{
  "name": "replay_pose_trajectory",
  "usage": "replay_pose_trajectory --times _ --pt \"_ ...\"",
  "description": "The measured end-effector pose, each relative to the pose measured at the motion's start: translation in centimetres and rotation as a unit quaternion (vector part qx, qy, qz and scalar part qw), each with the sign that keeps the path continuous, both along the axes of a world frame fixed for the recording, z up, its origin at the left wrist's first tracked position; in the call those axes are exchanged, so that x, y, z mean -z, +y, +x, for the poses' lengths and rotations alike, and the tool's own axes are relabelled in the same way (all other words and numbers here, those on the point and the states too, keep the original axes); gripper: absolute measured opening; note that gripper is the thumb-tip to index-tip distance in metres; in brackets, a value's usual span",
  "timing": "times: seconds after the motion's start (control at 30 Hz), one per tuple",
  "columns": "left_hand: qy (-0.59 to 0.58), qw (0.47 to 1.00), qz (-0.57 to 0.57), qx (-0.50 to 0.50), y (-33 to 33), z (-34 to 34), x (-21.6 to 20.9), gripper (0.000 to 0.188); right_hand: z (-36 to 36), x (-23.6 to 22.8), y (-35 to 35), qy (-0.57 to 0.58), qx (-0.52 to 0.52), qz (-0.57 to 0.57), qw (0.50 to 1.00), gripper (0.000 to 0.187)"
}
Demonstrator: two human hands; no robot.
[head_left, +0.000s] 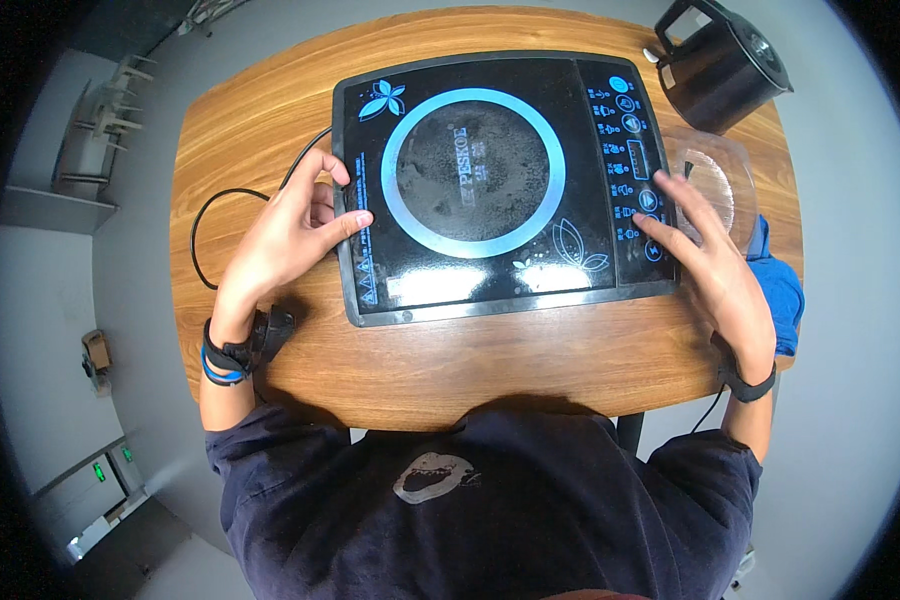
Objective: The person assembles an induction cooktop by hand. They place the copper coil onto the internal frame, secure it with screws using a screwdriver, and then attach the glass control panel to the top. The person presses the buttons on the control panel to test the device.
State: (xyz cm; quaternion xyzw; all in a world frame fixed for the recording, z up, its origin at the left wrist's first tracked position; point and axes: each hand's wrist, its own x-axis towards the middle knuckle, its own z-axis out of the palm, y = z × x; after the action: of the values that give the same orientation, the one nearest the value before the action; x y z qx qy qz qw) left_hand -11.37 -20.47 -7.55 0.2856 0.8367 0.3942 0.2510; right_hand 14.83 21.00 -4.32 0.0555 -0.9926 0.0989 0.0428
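A black induction cooker (473, 172) with a blue ring and leaf patterns lies flat on the wooden table. My left hand (295, 220) holds its left edge, thumb on top and the other fingers curled against the side; what the fingertips do underneath is hidden. At the opposite end, my right hand (705, 240) rests over the control panel (625, 165), fingers apart, with fingertips on or just above its lower buttons. The right palm extends past the cooker's right edge.
A black kettle (720, 75) stands at the table's far right corner. Between it and my right hand sits a clear plastic container (740, 165), with a blue cloth (778, 295) nearer me. A black cord (205, 215) loops left of the cooker across the wooden table (450, 365).
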Motion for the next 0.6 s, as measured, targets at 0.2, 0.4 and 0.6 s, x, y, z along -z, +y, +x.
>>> replay_pose_trajectory --times 0.2,0.4,0.6 --pt "-0.094 0.994 0.048 0.025 -0.3 -0.8 0.9 0.037 -0.5 1.2 -0.6 -0.041 0.147 -0.232 0.961 0.052" --pt "-0.043 0.998 0.043 0.020 -0.4 -0.3 1.8 0.040 -1.2 1.3 -0.3 -0.059 0.161 -0.298 0.939 0.053" --pt "0.035 0.999 0.026 0.007 -0.5 0.1 2.6 0.032 -1.0 3.8 1.4 -0.006 0.098 -0.275 0.956 0.053"
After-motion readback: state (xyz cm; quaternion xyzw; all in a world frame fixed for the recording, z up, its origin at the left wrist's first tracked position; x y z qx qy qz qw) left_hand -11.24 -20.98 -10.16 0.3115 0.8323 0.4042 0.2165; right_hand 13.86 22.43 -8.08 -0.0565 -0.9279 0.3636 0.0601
